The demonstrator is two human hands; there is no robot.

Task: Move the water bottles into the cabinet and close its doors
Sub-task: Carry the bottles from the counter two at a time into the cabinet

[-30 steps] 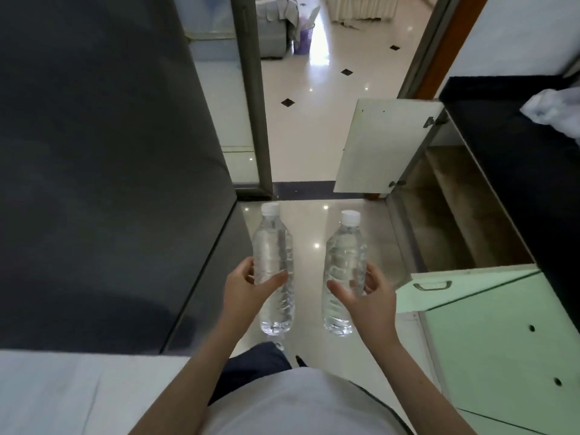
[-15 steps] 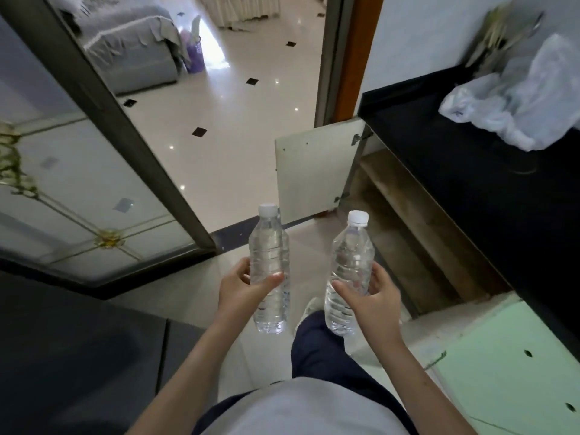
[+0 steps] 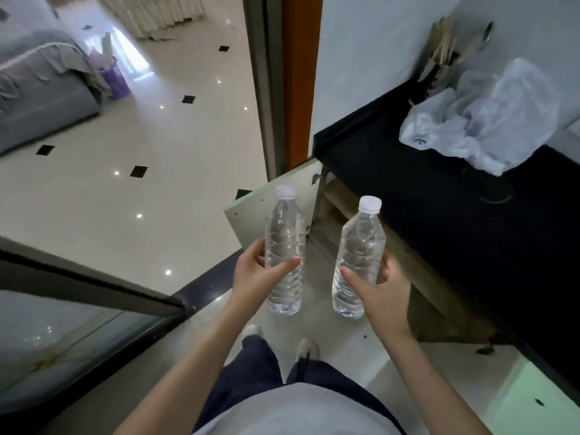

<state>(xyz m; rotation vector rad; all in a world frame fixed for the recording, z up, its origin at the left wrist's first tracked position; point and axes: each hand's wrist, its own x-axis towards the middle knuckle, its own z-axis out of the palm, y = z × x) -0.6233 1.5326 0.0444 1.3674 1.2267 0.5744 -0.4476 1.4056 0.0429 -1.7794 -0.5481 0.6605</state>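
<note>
I hold two clear water bottles with white caps upright in front of me. My left hand [image 3: 255, 276] grips the left bottle [image 3: 285, 233] around its middle. My right hand [image 3: 381, 291] grips the right bottle [image 3: 361, 243], which leans slightly right. The cabinet [image 3: 405, 274] sits under the black counter on my right, its wooden inside open. Its far door [image 3: 251, 215] stands swung out behind the left bottle. A near green door [image 3: 539, 403] is open at the lower right.
A crumpled white plastic bag [image 3: 480, 127] lies on the black counter [image 3: 439, 202]. A glass sliding door with a dark frame [image 3: 94, 287] runs at my left. Beyond the doorway is a tiled floor [image 3: 157, 152] and a grey sofa [image 3: 37, 89]. My feet [image 3: 279, 340] stand below.
The view has turned right and moved closer to the cabinet; the dark panel on the left is out of view. Both hands still hold the bottles, now nearer the cabinet opening.
</note>
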